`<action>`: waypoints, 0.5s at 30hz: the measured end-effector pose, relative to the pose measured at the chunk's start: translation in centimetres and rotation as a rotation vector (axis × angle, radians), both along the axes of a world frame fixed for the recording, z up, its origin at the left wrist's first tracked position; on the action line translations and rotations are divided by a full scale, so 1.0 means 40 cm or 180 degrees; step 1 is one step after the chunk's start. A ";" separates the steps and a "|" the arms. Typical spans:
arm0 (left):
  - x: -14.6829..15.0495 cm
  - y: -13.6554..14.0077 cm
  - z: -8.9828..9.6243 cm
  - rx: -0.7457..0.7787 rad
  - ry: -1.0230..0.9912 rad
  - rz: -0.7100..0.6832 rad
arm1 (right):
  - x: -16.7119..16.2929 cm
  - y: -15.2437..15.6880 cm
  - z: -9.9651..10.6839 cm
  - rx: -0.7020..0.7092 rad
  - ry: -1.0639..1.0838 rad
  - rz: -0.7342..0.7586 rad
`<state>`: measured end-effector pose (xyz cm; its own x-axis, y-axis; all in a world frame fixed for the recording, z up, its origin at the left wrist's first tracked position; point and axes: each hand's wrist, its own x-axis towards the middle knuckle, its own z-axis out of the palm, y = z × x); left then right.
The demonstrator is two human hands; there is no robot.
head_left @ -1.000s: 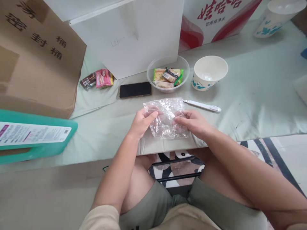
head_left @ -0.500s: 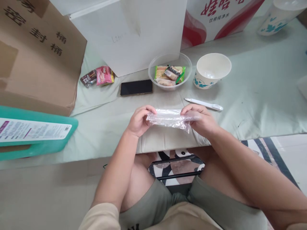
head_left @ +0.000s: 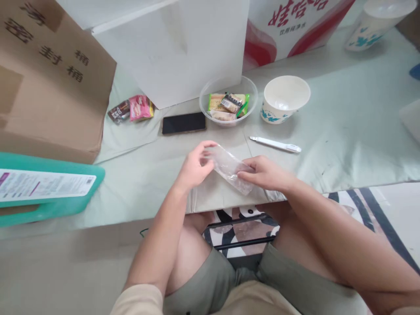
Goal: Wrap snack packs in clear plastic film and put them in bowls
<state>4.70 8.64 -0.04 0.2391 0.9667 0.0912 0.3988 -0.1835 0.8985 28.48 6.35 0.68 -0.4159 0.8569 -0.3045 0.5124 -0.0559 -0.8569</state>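
Note:
A clear plastic bag (head_left: 229,164) stretches slantwise between my two hands, above the front part of the cloth-covered table. My right hand (head_left: 267,174) pinches its lower right part between thumb and fingers. At the bag's upper left end is my left hand (head_left: 196,165), thumb and fingers apart and slightly blurred; whether the fingertips touch the plastic is hard to make out. Just beyond my right hand lies a white utility knife (head_left: 275,144). Farther back stands a clear bowl (head_left: 204,105) with several wrapped snacks (head_left: 229,104) in it.
A paper bucket (head_left: 285,98) stands right of the bowl, a phone (head_left: 183,123) lies to its left. Two snack packets (head_left: 141,107) rest beside a cardboard box (head_left: 65,113). A green jug (head_left: 55,175) lies at left. White boxes (head_left: 197,52) line the back.
The bag was held level and bunched between both hands; now it slants down to the right and lies flatter. My left hand's fingers have spread, and my right hand has shifted slightly down.

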 end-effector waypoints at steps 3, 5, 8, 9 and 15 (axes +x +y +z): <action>0.030 -0.026 0.041 0.1177 0.0585 0.0320 | -0.010 -0.006 0.002 0.0069 0.0118 -0.0136; 0.059 -0.048 0.065 0.1038 0.0695 -0.0128 | -0.010 -0.011 0.003 0.0199 0.0628 -0.0200; 0.094 -0.067 0.073 0.0067 0.0464 -0.0742 | -0.008 -0.015 0.005 0.0328 0.1457 -0.0249; 0.099 -0.067 0.070 -0.0220 0.0363 -0.0779 | -0.007 -0.014 0.004 0.0329 0.1656 -0.0289; 0.117 0.012 0.101 0.0163 0.0222 0.0548 | 0.017 0.019 -0.014 0.0346 0.1612 -0.1861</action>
<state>9.36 9.14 4.01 0.0780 0.9884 0.1304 0.4894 -0.1519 0.8587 29.15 7.11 0.13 0.0466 0.9939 -0.0999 -0.0294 -0.0986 -0.9947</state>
